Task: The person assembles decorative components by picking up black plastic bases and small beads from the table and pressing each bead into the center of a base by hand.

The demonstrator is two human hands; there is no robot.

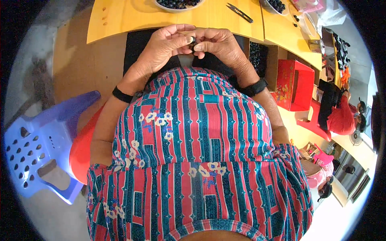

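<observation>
Over my lap, just off the near edge of the yellow table, my two hands meet fingertip to fingertip. Between thumb and fingers, my left hand pinches a small dark, roundish piece. My right hand grips the same piece from the other side. Fingers cover most of it, so its exact kind is hidden. Beyond the hands, a white bowl holds many small black pieces like it. Dark-handled thread snips lie on the table to its right.
A second bowl of black pieces stands at the far right, with loose ones beside it. A red box is right of my lap. A blue plastic chair stands at left. Other people sit at the right.
</observation>
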